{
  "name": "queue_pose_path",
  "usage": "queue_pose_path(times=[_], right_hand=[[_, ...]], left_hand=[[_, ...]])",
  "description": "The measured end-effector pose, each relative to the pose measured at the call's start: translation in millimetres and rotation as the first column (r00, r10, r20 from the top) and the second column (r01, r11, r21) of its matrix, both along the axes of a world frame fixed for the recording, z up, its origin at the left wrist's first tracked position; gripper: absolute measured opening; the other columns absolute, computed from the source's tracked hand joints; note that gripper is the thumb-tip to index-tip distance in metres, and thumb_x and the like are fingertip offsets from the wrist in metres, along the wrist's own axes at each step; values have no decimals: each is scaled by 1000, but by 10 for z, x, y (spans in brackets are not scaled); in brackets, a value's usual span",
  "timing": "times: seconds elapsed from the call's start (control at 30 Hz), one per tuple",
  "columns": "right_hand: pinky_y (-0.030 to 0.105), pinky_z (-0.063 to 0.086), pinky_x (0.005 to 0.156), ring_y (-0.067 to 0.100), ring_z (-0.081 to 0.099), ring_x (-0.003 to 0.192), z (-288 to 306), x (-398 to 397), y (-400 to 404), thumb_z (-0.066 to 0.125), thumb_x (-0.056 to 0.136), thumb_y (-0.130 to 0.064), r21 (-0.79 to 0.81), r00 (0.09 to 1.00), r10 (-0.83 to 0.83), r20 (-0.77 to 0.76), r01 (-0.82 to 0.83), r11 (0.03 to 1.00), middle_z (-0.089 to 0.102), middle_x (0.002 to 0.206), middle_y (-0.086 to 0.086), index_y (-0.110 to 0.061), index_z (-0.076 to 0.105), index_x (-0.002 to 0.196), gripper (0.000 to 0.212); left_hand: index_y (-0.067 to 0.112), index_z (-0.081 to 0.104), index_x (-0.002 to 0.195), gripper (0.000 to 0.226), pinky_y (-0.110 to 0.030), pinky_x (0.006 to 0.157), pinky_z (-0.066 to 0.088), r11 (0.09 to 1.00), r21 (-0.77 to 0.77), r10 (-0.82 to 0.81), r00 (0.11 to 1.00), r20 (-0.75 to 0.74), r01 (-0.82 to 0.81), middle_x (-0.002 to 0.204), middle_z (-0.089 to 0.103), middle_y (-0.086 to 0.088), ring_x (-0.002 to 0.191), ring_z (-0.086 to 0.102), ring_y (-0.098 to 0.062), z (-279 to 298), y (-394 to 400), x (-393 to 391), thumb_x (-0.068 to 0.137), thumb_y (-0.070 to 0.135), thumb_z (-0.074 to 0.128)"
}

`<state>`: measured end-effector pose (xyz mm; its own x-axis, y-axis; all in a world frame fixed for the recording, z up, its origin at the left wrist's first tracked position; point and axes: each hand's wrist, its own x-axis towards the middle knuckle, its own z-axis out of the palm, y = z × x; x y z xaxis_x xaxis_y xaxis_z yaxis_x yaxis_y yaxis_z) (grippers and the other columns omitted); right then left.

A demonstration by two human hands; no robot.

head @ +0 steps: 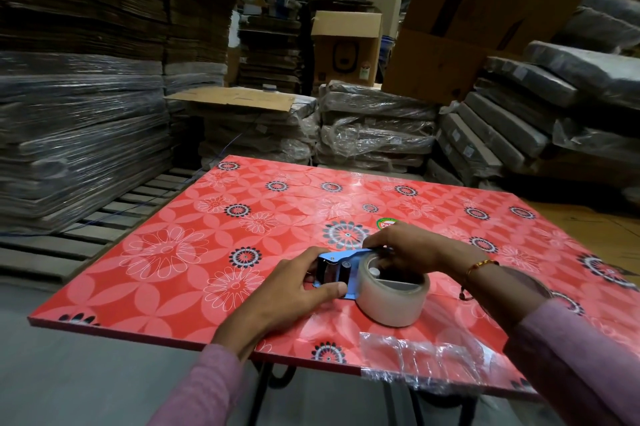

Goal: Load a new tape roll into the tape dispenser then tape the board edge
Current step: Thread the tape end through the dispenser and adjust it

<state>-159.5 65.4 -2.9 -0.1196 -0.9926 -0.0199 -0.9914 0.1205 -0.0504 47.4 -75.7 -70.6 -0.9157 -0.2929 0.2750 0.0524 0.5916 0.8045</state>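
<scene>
A blue tape dispenser [337,268] lies on the red flowered board [194,252], with a clear tape roll [393,301] seated on its right end. My left hand [294,290] grips the dispenser's metal front end, thumb along its near side. My right hand [405,249] reaches over from the right and holds the dispenser's top edge beside the roll; its fingertips are partly hidden behind the roll. A crinkled strip of clear tape [426,356] is stuck over the board's near edge at the right.
The board rests on a dark metal stand [273,377]. Wooden pallets [114,214] lie to the left. Tall stacks of flattened cardboard [79,96], wrapped bundles [374,127] and cardboard boxes [346,48] surround the far side.
</scene>
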Motion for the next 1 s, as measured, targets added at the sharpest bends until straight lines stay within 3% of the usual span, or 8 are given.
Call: queue_pose_path(times=[0.13, 0.33, 0.53, 0.67, 0.77, 0.9, 1.0], right_hand=[[30, 29, 65, 22, 49, 76, -9, 7, 5, 65, 92, -15, -8, 1000, -31, -3, 31, 999, 66, 86, 10, -7, 65, 97, 9], [30, 28, 66, 22, 49, 76, -3, 39, 15, 66, 92, -16, -16, 999, -31, 21, 31, 999, 67, 89, 14, -5, 64, 98, 13], [32, 36, 67, 29, 56, 78, -9, 11, 4, 69, 92, -22, 4, 996, -44, 81, 44, 999, 66, 85, 12, -6, 64, 93, 17], [29, 34, 66, 21, 52, 75, -3, 6, -2, 69, 91, -17, 40, 992, -74, 106, 70, 997, 61, 80, 6, -13, 60, 87, 11], [30, 37, 66, 19, 51, 73, -2, 5, 2, 70, 91, -16, 42, 991, -75, 108, 71, 997, 59, 78, 3, -23, 55, 83, 18], [36, 44, 70, 25, 54, 75, -19, -4, 13, 69, 90, -13, 40, 990, -90, 110, 86, 995, 63, 80, 10, -11, 61, 87, 9], [38, 44, 70, 31, 57, 78, -30, 3, 18, 69, 90, -14, 40, 991, -94, 96, 90, 995, 64, 82, 13, -8, 60, 88, 10]], left_hand=[[32, 56, 111, 58, -30, 77, 54, 994, -80, 74, 997, -2, -74, 95, 71, 9, 87, 67, -9, 4, 60, -23, 69, 67, 74], [24, 62, 106, 28, -32, 75, 51, 983, -121, 128, 989, -70, -136, 89, 74, 3, 83, 68, -15, -28, -13, -56, 84, 37, 72], [27, 63, 111, 20, -29, 80, 51, 990, -127, 58, 997, -51, -64, 91, 76, 8, 88, 70, -9, -37, -80, -27, 91, 24, 65], [26, 64, 114, 24, -20, 77, 48, 993, -111, 34, 998, -44, -39, 91, 76, 9, 89, 69, -3, -8, -89, -10, 93, 15, 64], [25, 63, 118, 27, -18, 80, 48, 996, -82, 26, 999, -32, -29, 95, 76, 10, 92, 69, 1, 10, -75, 12, 94, 13, 63], [35, 53, 132, 43, -13, 81, 46, 996, -61, 60, 998, -29, -61, 103, 73, 16, 94, 65, 10, 11, -3, 58, 94, 20, 65], [37, 42, 139, 60, -9, 86, 49, 994, 32, 104, 992, -67, -102, 111, 62, 15, 96, 65, 7, -20, 84, 116, 89, 23, 72]])
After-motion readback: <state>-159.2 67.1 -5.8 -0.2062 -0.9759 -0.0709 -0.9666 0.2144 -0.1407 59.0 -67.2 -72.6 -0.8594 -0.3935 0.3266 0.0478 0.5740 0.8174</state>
